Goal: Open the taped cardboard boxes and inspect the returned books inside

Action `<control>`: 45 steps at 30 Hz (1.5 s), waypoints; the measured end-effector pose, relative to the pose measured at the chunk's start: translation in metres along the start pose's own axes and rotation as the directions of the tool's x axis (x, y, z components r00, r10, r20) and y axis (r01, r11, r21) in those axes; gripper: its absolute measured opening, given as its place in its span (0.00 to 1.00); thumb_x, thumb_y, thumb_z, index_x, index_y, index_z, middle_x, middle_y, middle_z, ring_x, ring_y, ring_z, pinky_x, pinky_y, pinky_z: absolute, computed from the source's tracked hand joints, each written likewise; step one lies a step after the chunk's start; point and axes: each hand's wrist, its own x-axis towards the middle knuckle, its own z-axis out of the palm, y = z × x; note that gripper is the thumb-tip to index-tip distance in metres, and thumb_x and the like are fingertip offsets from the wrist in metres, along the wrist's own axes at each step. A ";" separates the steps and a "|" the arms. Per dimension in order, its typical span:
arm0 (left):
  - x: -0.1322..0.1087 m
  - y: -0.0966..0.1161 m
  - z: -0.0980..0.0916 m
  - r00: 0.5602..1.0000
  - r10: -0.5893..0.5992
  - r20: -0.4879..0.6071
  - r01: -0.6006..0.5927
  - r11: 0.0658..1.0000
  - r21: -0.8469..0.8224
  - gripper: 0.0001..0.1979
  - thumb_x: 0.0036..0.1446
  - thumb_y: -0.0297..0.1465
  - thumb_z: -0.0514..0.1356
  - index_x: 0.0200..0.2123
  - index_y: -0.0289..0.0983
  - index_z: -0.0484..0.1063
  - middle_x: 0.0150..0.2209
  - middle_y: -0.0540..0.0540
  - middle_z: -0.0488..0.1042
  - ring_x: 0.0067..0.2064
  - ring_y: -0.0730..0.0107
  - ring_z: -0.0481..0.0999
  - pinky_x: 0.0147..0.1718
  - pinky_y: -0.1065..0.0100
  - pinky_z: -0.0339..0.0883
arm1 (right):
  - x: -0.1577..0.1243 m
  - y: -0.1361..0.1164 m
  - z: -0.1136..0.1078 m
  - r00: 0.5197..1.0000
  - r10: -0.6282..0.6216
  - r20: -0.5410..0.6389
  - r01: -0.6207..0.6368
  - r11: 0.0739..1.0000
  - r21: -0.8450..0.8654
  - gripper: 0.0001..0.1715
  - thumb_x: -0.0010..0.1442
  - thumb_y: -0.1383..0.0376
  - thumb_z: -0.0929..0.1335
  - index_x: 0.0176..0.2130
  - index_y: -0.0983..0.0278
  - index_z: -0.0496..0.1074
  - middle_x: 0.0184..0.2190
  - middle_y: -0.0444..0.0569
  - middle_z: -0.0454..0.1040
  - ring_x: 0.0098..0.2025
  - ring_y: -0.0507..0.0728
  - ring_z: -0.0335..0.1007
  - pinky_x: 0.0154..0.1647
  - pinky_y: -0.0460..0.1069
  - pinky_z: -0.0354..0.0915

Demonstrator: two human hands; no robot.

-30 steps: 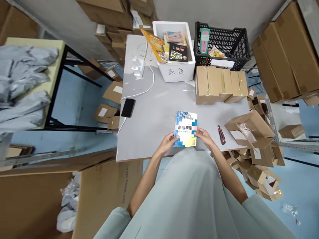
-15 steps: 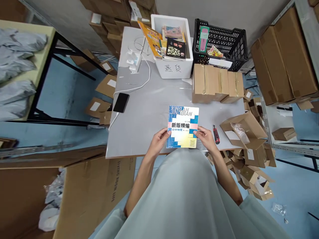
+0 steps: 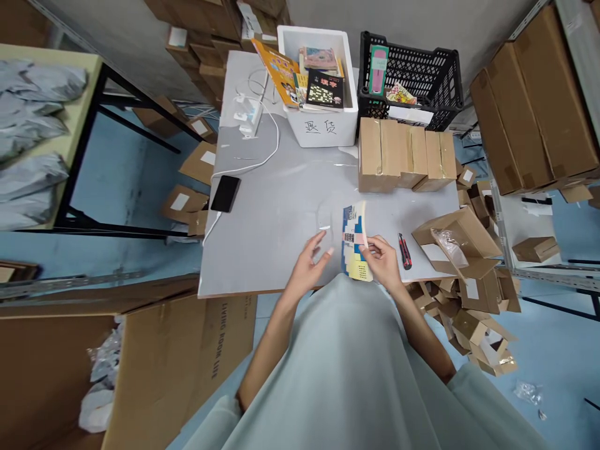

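Book [image 3: 354, 240] turned edgewise, right hand [image 3: 384, 265] gripping, left hand [image 3: 308, 269] beside

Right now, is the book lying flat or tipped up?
Tipped up: the book shows only a narrow slice of cover, gripped by the right hand; the left hand is open beside it.

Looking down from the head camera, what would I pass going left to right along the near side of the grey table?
black phone → left hand → book → right hand → red box cutter → open cardboard box
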 end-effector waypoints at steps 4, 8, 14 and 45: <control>-0.006 0.008 0.030 0.988 0.011 0.153 0.017 0.983 -0.180 0.37 0.61 0.58 0.70 0.63 0.38 0.78 0.65 0.33 0.80 0.67 0.44 0.78 0.67 0.49 0.73 | -0.015 -0.008 0.026 0.986 -0.142 0.085 0.164 0.922 -0.352 0.15 0.75 0.57 0.69 0.52 0.56 0.85 0.42 0.50 0.79 0.42 0.58 0.79 0.41 0.49 0.76; -0.006 0.003 0.046 0.996 -0.029 -0.088 0.007 0.970 -0.242 0.33 0.60 0.57 0.70 0.55 0.37 0.81 0.54 0.37 0.86 0.59 0.46 0.83 0.62 0.51 0.75 | -0.029 -0.012 0.040 0.949 -0.213 0.233 0.309 0.774 -0.552 0.14 0.77 0.59 0.69 0.54 0.56 0.84 0.46 0.53 0.80 0.49 0.62 0.79 0.50 0.53 0.76; -0.001 0.002 0.028 0.985 -0.135 -0.110 0.093 0.943 -0.320 0.28 0.55 0.52 0.72 0.47 0.36 0.83 0.51 0.38 0.88 0.52 0.46 0.86 0.49 0.55 0.79 | -0.015 -0.001 0.007 0.966 -0.257 0.022 0.243 0.874 -0.422 0.24 0.75 0.50 0.72 0.64 0.56 0.80 0.62 0.59 0.77 0.67 0.68 0.72 0.70 0.64 0.71; -0.022 0.026 -0.004 0.998 -0.054 0.024 0.057 0.985 -0.165 0.38 0.58 0.60 0.72 0.59 0.37 0.82 0.54 0.37 0.87 0.50 0.47 0.86 0.46 0.56 0.82 | -0.020 -0.023 -0.016 0.994 0.033 -0.107 -0.058 0.969 -0.241 0.23 0.69 0.52 0.73 0.58 0.58 0.80 0.52 0.55 0.84 0.48 0.64 0.83 0.42 0.56 0.80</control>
